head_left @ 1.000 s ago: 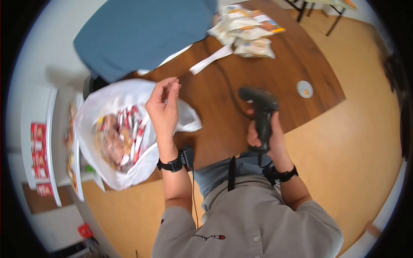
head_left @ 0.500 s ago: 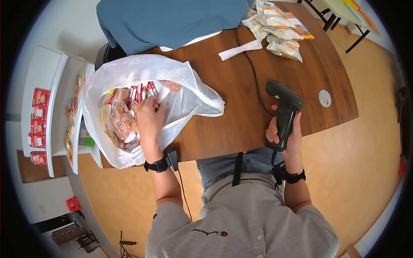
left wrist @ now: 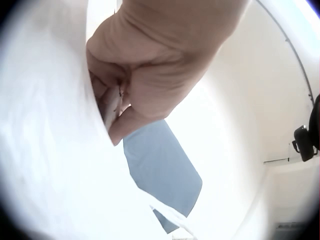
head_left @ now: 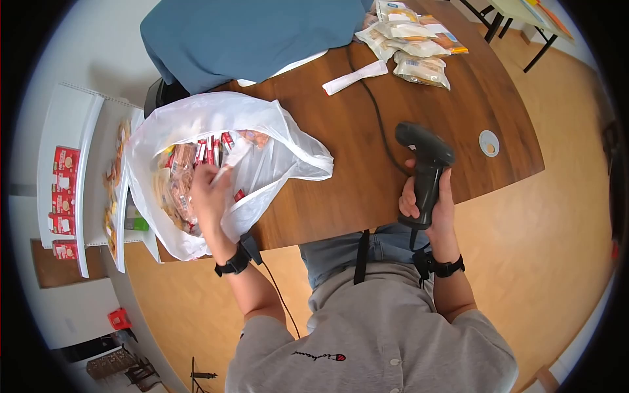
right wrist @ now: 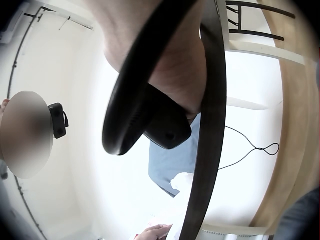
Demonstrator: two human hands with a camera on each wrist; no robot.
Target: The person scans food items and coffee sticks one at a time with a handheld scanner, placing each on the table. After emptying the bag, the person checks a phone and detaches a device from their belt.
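Observation:
My left hand (head_left: 211, 196) is inside a white plastic bag (head_left: 298, 154) on the left of the table. Its thumb and fingers pinch a slim whitish packet (left wrist: 113, 105), partly hidden by the hand and the bag. Around it in the bag lie red-and-white stick packets (head_left: 208, 150) and clear-wrapped brownish food packs (head_left: 181, 180). My right hand (head_left: 440, 213) grips the handle of a black barcode scanner (head_left: 429, 160), held upright over the table's front edge with its head toward the far left.
A white stick packet (head_left: 354, 77) lies beside the scanner's cable (head_left: 380, 114). Bagged bread packs (head_left: 422, 70) are piled at the far edge near a blue cloth cover (head_left: 255, 36). A small round disc (head_left: 489, 143) sits at right; shelves with red boxes (head_left: 63, 190) stand left.
My left hand came down from above the bag's right side into its contents, then shifted slightly; a whitish packet now shows at its fingers. The right hand keeps holding the scanner.

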